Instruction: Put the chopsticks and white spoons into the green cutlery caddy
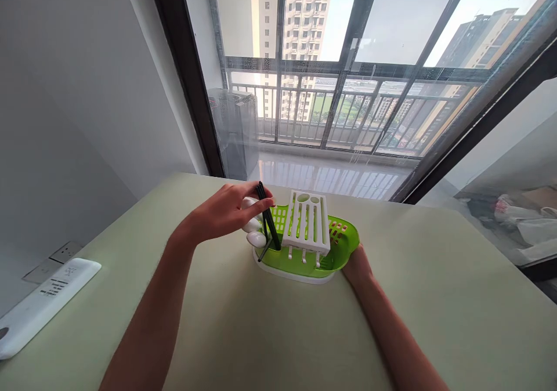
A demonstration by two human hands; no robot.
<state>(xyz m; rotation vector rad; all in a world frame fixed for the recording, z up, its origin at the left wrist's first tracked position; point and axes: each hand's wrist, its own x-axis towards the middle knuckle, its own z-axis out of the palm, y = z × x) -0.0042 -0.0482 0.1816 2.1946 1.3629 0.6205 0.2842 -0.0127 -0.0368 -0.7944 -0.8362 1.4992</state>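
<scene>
1. Two bare hands of yours are at the bright green perforated plastic basket (348,239), which sits on a low white plastic base tray (300,276), near the far edge of the smooth pale green tabletop (243,327)
2. Your left hand (230,206) is over the basket's left end, thumb and fingers together, clamped near the top of a bundle of slim black sticks (271,224); these tilt, their tops toward you-left and their lower ends down inside the basket
3. One thin dark stick (264,252) slants out over the basket's left front edge
4. Your right hand (355,265) touches the outside of the basket's right end; its fingers are mostly hidden, so you cannot tell whether they are closed on the rim
5. Several rounded glossy white spoon-like pieces (256,239) cluster at the left end, just beside the sticks and under your left hand
6. A white slotted plastic rack (304,243) with two round holes leans across the basket's middle, three small white hooks (304,256) along its near edge
7. A long white plastic bar (61,295) lies at the table's left edge, well apart from the basket
8. Beyond the table, a dark-framed glass pane looks onto a metal railing (300,104)
</scene>
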